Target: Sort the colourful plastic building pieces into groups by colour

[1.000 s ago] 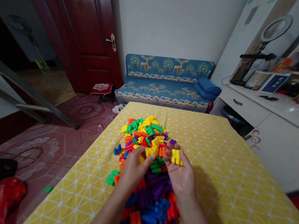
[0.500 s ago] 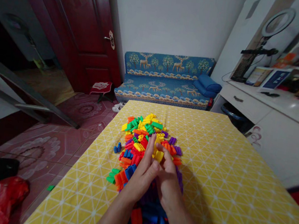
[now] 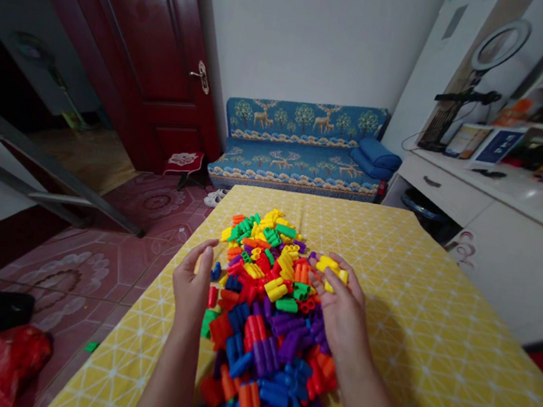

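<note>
A long heap of small plastic building blocks [image 3: 265,317] in red, blue, purple, orange, green and yellow lies on the yellow patterned tablecloth [image 3: 410,331]. My right hand [image 3: 341,304] is at the heap's right side, its fingers curled round joined yellow blocks [image 3: 331,270]. Over the heap's left edge my left hand [image 3: 193,283] hovers with loosely spread fingers and nothing in it, next to a lone blue block [image 3: 215,270].
The table's left edge drops to a red tiled floor [image 3: 91,266]. A blue patterned sofa [image 3: 305,144] stands beyond the table, a dark red door [image 3: 165,60] at the left, and a white counter [image 3: 497,215] with a ring light at the right.
My hands, pressed together over the heap half a second ago, have moved apart. The right hand now carries the yellow blocks to the right; the left has swung out to the left, empty.
</note>
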`<state>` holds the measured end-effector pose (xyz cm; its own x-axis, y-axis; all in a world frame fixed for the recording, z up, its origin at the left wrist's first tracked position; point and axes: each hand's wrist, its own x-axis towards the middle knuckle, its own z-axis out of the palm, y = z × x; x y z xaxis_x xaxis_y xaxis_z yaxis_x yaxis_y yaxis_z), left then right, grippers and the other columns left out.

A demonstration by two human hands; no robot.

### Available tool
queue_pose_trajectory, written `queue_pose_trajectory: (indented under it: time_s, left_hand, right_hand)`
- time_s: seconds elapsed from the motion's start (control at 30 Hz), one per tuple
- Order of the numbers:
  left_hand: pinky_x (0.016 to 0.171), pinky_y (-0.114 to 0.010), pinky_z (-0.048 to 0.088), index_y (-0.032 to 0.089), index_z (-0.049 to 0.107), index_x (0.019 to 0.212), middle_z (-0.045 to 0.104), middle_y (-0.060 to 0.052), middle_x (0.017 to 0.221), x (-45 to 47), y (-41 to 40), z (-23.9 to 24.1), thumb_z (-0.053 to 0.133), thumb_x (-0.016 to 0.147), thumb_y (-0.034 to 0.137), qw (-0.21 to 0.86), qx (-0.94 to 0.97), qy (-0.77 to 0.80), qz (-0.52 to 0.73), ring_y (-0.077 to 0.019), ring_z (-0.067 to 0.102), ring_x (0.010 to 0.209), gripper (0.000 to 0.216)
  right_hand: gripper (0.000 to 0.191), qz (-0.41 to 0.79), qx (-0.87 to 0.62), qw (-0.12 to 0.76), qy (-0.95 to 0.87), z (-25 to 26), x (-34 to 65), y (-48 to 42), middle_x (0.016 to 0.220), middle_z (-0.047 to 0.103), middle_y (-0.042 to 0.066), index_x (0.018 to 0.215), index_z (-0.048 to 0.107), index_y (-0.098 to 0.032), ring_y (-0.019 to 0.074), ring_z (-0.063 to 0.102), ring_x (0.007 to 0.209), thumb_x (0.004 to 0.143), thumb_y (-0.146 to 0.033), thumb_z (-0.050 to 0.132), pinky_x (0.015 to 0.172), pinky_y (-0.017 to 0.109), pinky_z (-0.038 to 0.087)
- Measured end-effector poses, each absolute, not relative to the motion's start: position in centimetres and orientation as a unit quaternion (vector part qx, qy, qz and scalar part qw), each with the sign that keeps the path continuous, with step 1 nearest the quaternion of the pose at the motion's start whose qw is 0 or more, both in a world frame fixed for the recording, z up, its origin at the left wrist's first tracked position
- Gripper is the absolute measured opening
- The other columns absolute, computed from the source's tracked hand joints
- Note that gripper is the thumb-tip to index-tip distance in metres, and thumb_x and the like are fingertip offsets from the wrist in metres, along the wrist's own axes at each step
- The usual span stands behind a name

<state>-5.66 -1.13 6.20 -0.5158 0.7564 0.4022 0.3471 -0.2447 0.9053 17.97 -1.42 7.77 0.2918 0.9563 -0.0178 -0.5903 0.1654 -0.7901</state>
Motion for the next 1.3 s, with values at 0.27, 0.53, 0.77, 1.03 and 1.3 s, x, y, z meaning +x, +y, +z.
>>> queue_pose_trajectory:
  time_s: [0.27, 0.53, 0.77, 1.03, 1.3]
  left_hand:
    - [0.096, -0.039, 0.051, 0.011, 0.07, 0.109, 0.074, -0.014, 0.109, -9.1, 2.2, -2.2, 0.053, 0.082, 0.042, 0.234, 0.389, 0.652, 0.607, -0.0266, 0.067, 0.107, 0.045]
    - [0.096, -0.041, 0.048, 0.016, 0.075, 0.102, 0.075, -0.011, 0.107, -9.0, 2.2, -1.9, 0.051, 0.082, 0.051, 0.228, 0.408, 0.696, 0.544, -0.0293, 0.066, 0.107, 0.047]
    - [0.098, -0.04, 0.047, 0.016, 0.075, 0.102, 0.074, -0.011, 0.109, -8.8, 2.1, -1.5, 0.051, 0.082, 0.053, 0.237, 0.395, 0.706, 0.538, -0.0293, 0.065, 0.109, 0.048]
    - [0.096, -0.04, 0.049, 0.018, 0.076, 0.1, 0.075, -0.01, 0.107, -8.9, 2.3, -1.8, 0.051, 0.083, 0.05, 0.226, 0.404, 0.708, 0.533, -0.0291, 0.066, 0.107, 0.044]
    - [0.095, -0.039, 0.049, 0.018, 0.075, 0.101, 0.075, -0.011, 0.108, -8.9, 2.3, -2.0, 0.049, 0.084, 0.049, 0.219, 0.417, 0.704, 0.532, -0.0281, 0.066, 0.107, 0.044]
  right_hand:
    - [0.041, 0.377, -0.539, 0.686, -0.312, -1.0, 24.7, 6.8, 0.095, 0.064, 0.003, 0.098, 0.06, -0.021, 0.0178, 0.065, 0.084, 0.062, -0.037, 0.074, 0.076, 0.032, 0.056]
    - [0.037, 0.114, -0.652, 0.428, -0.615, 1.0, 27.2, 20.7, 0.114, 0.063, 0.013, 0.11, 0.062, -0.017, 0.0245, 0.059, 0.107, 0.074, -0.021, 0.054, 0.097, 0.038, 0.046]
    - [0.059, 0.111, -0.658, 0.311, -0.677, -1.1, 28.2, 24.7, 0.148, 0.04, 0.016, 0.13, 0.054, -0.016, 0.0323, 0.033, 0.139, 0.075, -0.033, 0.064, 0.116, 0.046, 0.024]
    - [0.079, 0.179, -0.612, 0.454, -0.622, -0.4, 28.1, 23.9, 0.156, 0.025, 0.02, 0.136, 0.047, -0.014, 0.0326, 0.02, 0.146, 0.067, -0.043, 0.071, 0.117, 0.05, 0.019]
    - [0.031, 0.277, -0.521, 0.471, -0.656, 0.2, 25.8, 17.4, 0.095, 0.072, 0.008, 0.093, 0.072, -0.016, 0.0212, 0.066, 0.088, 0.069, -0.034, 0.067, 0.09, 0.041, 0.05]
